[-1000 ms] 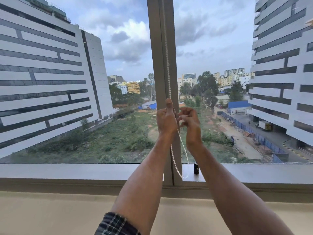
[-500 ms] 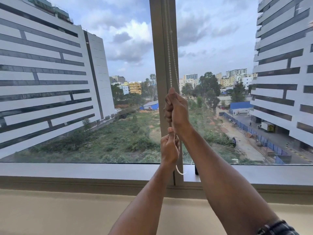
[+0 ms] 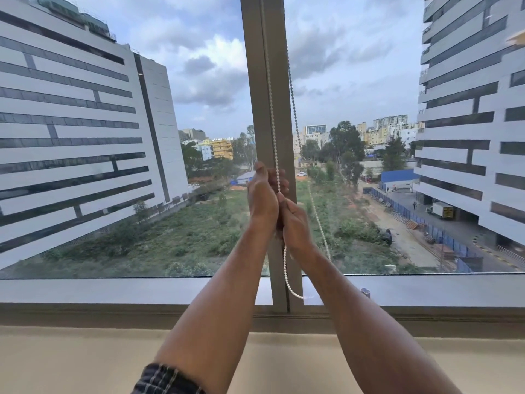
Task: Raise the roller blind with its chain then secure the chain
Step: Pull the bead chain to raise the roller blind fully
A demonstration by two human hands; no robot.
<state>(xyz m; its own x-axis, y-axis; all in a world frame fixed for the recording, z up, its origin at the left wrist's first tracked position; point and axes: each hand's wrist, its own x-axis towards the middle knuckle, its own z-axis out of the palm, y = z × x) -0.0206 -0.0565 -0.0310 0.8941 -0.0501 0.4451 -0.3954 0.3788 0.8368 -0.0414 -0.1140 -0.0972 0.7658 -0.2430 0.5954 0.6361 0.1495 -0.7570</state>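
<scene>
Both hands work one strand of the white beaded plastic chain [image 3: 272,115], which hangs in front of the tall grey-brown window post [image 3: 257,81]. The left hand [image 3: 262,199] is the higher one, curled into a fist round the strand, thumb up. The right hand [image 3: 295,223] sits just below, touching it, fingers pinched shut on the same strand. The return strand runs free to the right, slanting down past the right wrist. The slack loop ends low, near the grey window ledge [image 3: 113,290]. The blind itself is out of view above, so how far it has risen cannot be told.

Judgement: this is a hand-over-hand pull. To do it well, draw straight down along the post, not outward, so the beads feed cleanly. Keep one hand closed while the other shifts up. Leave the free strand untouched. A small dark fitting [image 3: 366,292] stands on the ledge beside the right forearm, possibly the chain's anchor; too small to tell.
</scene>
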